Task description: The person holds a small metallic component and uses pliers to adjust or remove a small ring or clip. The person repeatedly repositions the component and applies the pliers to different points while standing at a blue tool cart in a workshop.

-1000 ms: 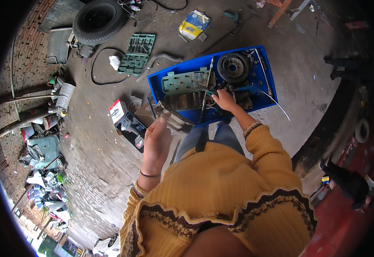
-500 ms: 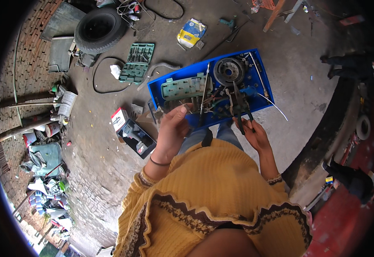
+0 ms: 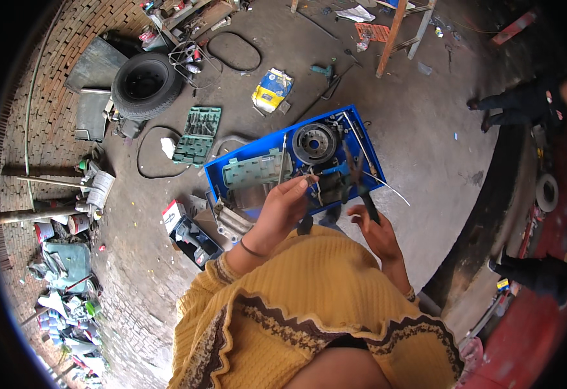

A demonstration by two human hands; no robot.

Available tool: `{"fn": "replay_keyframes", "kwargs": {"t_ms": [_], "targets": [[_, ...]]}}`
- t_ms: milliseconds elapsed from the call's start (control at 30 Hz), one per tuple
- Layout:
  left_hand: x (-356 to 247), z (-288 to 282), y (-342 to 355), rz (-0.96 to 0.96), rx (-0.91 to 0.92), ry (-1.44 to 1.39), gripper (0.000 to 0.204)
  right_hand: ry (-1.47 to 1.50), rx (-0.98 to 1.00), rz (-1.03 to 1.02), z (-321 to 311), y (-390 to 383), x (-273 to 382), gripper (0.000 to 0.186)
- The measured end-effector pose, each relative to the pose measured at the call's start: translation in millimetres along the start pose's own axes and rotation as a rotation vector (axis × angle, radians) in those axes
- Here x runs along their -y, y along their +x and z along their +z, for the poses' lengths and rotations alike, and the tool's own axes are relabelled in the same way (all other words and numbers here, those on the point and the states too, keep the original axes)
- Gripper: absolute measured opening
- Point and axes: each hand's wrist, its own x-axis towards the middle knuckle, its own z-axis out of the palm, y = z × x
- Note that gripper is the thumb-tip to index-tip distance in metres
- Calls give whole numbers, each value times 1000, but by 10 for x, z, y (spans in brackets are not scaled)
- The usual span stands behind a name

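My left hand (image 3: 283, 214) is pinched round a small dark piece (image 3: 309, 179) whose shape is unclear, in front of the blue tray (image 3: 257, 146). To its right, my right hand (image 3: 377, 235) grips dark-handled pliers (image 3: 363, 194) by the handles, their jaws raised over the tray. Inside the tray lie a round metal drum (image 3: 314, 146), a pale green plastic case (image 3: 251, 168), metal rods and loose tools. A metal casting (image 3: 230, 220) sits just left of the tray, beside an open box (image 3: 194, 238) with a tool in it.
A tyre (image 3: 146, 87), open green socket set (image 3: 193, 139), hose loops, yellow-blue bag (image 3: 272, 91) and drill (image 3: 320, 70) lie on the floor. A brick wall with clutter runs along the left. A ladder (image 3: 397, 35) stands behind; two people (image 3: 517, 107) (image 3: 533, 279) are at the right.
My right hand has lifted the pliers and shifted toward the lower right. My left hand has moved rightward with its small piece. The view has swung, showing more floor beyond the tray.
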Motion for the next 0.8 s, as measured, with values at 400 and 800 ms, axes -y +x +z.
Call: {"fn": "replay_keyframes", "kwargs": {"t_ms": [400, 800], "targets": [[-243, 927, 230, 80, 448, -40, 31, -541, -118, -366, -134, -144, 1097, 50], [-10, 1254, 371, 5, 365, -127, 34, 255, 219, -330, 18, -197, 1133, 38]]}}
